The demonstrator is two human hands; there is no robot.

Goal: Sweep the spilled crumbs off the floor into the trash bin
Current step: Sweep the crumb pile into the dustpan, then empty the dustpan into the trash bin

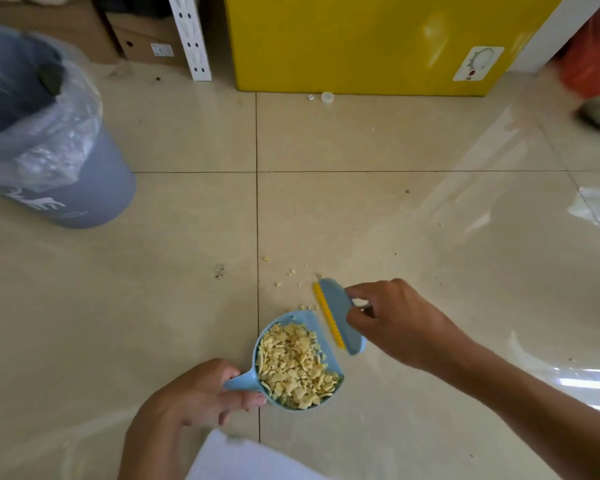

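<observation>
My left hand [201,393] grips the handle of a small light-blue plastic dustpan [300,362] heaped with pale yellow crumbs [295,367]. My right hand [392,317] pinches a little blue brush with yellow bristles [338,315] right at its lip, with a few bits scattered on the beige tiled floor [361,209].

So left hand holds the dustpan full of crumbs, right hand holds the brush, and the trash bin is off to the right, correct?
No. The head view shows the trash bin off to the left, not the right. The left hand does hold the dustpan full of crumbs, and the right hand the brush.
</observation>
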